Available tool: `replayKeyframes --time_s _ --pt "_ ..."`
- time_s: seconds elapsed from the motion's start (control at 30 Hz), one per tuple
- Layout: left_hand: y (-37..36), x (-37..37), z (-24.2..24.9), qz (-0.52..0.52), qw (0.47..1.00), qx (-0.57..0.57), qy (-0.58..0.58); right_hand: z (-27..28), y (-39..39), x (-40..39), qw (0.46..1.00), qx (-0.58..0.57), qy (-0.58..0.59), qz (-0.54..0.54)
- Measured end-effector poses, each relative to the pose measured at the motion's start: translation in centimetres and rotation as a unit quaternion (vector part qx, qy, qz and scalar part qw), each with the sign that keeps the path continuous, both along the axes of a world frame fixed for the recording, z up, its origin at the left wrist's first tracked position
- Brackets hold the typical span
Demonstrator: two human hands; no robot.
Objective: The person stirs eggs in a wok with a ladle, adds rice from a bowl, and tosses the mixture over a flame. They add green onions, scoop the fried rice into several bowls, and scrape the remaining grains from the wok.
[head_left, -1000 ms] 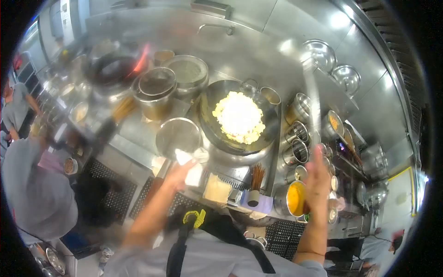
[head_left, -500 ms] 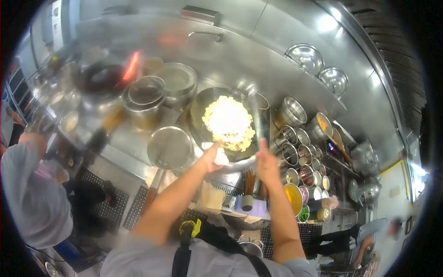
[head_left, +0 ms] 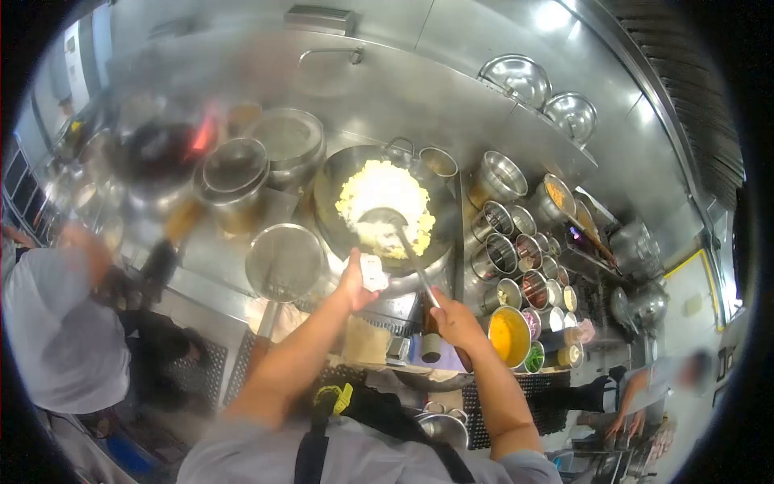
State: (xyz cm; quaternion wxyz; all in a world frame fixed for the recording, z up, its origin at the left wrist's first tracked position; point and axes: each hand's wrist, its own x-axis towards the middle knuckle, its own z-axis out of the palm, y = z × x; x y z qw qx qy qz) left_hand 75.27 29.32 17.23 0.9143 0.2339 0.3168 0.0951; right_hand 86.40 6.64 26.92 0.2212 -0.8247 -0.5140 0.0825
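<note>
A dark wok (head_left: 329, 202) sits on the stove in front of me, with yellow food (head_left: 353, 192) in it around a glaring white middle. My left hand (head_left: 355, 286) is closed on a folded white cloth (head_left: 374, 274) at the wok's near rim. Whether the rim is gripped through the cloth is hidden. In my right hand (head_left: 458, 324), fingers wrapped round its handle, is a ladle (head_left: 414, 256). The ladle's bowl rests on the near part of the food.
A strainer (head_left: 284, 262) with a long handle lies left of the wok, beside stacked pots (head_left: 234, 173). Ingredient tins (head_left: 493, 256) and a pot of yellow liquid (head_left: 509, 337) stand at the right. A co-worker (head_left: 64, 331) works close on the left, another farther right.
The ladle has swung from the wok's right side down into the food. My right hand has moved back toward me with it. The left hand stays at the rim with the cloth.
</note>
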Motion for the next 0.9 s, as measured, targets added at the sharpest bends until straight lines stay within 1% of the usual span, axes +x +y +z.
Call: replayKeyframes --time_s 0.03,0.07,0.17,0.2,0.23,0.3,0.33,0.37,0.4,0.43,0.47,0.5,0.53,0.57,0.63,0.67,0.7,0.73,0.77,0.8,0.83,0.9 --pt "-0.1 -0.5 0.1 0.002 1.0 0.023 -0.009 -0.5 -0.1 0.3 1.0 -0.024 0.017 -0.002" --pt "0.4 -0.3 0.7 0.011 0.999 0.045 -0.024 1.5 -0.5 -0.5 0.999 0.035 0.041 0.005" --pt "0.3 0.0 1.3 -0.015 0.998 0.064 -0.002 4.8 0.6 -0.9 0.988 0.139 0.041 -0.047" --pt "0.6 0.4 0.6 -0.039 0.998 0.042 -0.003 6.9 1.6 -1.4 0.99 0.103 0.028 -0.094" --pt "0.8 0.6 0.8 -0.042 0.999 0.009 -0.002 6.5 2.8 -1.2 0.988 0.124 0.017 -0.085" --pt "0.9 0.9 1.3 -0.05 0.997 -0.055 -0.003 3.8 4.6 -0.1 0.984 0.164 -0.008 -0.069" --pt "1.3 1.3 0.6 -0.056 0.996 -0.075 -0.005 2.2 4.5 0.3 0.994 0.094 0.026 -0.048" --pt "1.7 1.6 0.2 -0.072 0.995 -0.07 -0.015 0.1 4.1 0.8 0.998 0.023 0.06 -0.025" --pt "2.2 1.7 -0.3 -0.086 0.994 -0.065 -0.024 -2.5 2.8 1.2 0.999 -0.033 0.024 0.021" --pt "2.7 2.0 -0.8 -0.099 0.993 -0.06 -0.033 -2.5 1.3 0.3 0.999 -0.009 0.036 0.019" --pt "3.3 2.9 -1.5 -0.102 0.992 -0.059 -0.034 -1.0 0.2 -0.6 0.999 0.014 0.043 0.02" --pt "3.7 3.8 -1.4 -0.081 0.994 -0.059 -0.031 0.9 -0.6 -1.6 0.998 0.032 0.052 0.023" --pt "3.5 4.5 -1.4 -0.065 0.996 -0.065 -0.018 3.1 -1.1 -3.0 0.995 0.012 0.098 -0.028" --pt "2.9 4.7 -1.9 -0.055 0.996 -0.075 0.003 4.0 -1.5 -3.8 0.995 0.028 0.086 -0.034" --pt "2.2 5.1 -2.7 -0.007 0.998 0.031 0.06 5.5 -1.9 -3.7 0.995 0.065 0.06 -0.044" --pt "1.6 5.2 -3.5 0.01 0.998 0.049 0.03 7.1 -2.4 -4.2 0.996 0.075 0.033 -0.047" --pt "0.4 4.9 -4.8 0.033 0.997 0.064 0.0 9.5 -3.4 -5.5 0.994 0.065 0.036 -0.079" --pt "-1.7 3.2 -4.3 0.031 0.998 0.034 0.03 11.9 -4.4 -6.8 0.991 0.055 0.04 -0.111" --pt "-3.0 1.4 -0.7 0.034 0.998 0.016 0.05 14.8 -4.8 -7.9 0.982 0.04 0.065 -0.171" --pt "-3.8 -0.4 3.3 0.036 0.997 -0.001 0.069 17.1 -6.0 -8.9 0.975 0.059 0.095 -0.194" --pt "-4.4 -2.4 6.5 0.014 0.997 -0.05 0.055 18.3 -6.9 -9.5 0.964 0.071 0.129 -0.22" --pt "-3.7 -2.4 6.7 -0.008 0.999 -0.038 0.034 18.3 -6.0 -9.3 0.967 0.006 0.142 -0.212"
